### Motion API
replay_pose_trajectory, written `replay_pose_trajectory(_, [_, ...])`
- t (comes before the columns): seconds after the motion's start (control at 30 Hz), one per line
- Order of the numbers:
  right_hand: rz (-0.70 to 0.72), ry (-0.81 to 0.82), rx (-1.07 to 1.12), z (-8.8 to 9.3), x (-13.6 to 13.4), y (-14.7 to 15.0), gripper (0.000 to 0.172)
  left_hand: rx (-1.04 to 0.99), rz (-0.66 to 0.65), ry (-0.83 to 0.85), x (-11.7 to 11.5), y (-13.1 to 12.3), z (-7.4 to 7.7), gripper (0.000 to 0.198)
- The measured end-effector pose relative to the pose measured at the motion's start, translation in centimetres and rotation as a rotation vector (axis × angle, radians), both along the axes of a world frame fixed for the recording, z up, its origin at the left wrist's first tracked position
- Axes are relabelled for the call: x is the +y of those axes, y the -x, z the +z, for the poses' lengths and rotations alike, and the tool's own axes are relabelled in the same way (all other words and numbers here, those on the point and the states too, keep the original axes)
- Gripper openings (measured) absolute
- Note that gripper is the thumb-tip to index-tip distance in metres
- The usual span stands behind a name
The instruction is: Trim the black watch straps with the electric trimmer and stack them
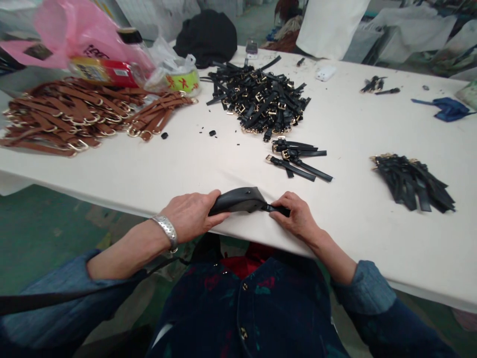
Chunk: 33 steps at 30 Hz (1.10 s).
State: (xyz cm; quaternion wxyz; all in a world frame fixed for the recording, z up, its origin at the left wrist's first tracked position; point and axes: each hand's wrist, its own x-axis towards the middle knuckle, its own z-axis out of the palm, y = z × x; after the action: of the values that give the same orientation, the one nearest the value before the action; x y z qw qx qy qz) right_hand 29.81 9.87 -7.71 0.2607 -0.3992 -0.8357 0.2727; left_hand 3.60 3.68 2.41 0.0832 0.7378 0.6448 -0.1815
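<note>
My left hand (190, 214), with a silver band at the wrist, is closed around a black curved hand-held tool (238, 199); its exact kind I cannot make out. The tool's narrow end points right and meets a short black buckle strap (281, 211) at the table's front edge. Thumb and fingers of my right hand (296, 214) pinch this strap, hiding part of it. Just beyond lie several loose black straps (298, 156) with gold buckles. Behind them rises a large heap of black buckle straps (261, 97).
Brown straps (63, 112) with metal rings are piled at the left, beside a pink plastic bag (89, 35) and a tape roll (182, 82). A bundle of black straps (413, 181) lies at the right. Farther back are a black cap (206, 37) and a blue cloth (445, 107).
</note>
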Motion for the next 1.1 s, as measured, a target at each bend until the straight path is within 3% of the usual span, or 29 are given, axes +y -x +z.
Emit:
replay_pose_trajectory(0.37, [0.003,-0.002,-0.016,0.1,-0.1,0.0,0.014,-0.031,0.064,-0.043,1.2,-1.3,-0.3,0.051])
replay_pose_trajectory(0.5, [0.014,0.005,-0.077,0.9,-0.3,-0.5,0.022,-0.047,0.079,-0.046,0.8,-1.0,-0.9,0.050])
replay_pose_trajectory(0.63, [-0.040,-0.008,-0.118,0.8,-0.6,-1.1,0.019,-0.037,0.086,-0.052,0.1,-0.4,-1.1,0.049])
replay_pose_trajectory(0.87, [-0.074,0.008,-0.078,0.2,-0.8,-1.1,0.017,0.060,0.053,-0.043,-0.7,0.2,1.0,0.048])
replay_pose_trajectory(1.1, [-0.088,0.010,0.002,0.1,-1.0,-1.1,0.021,0.053,-0.056,0.015,-1.0,-2.7,2.0,0.042])
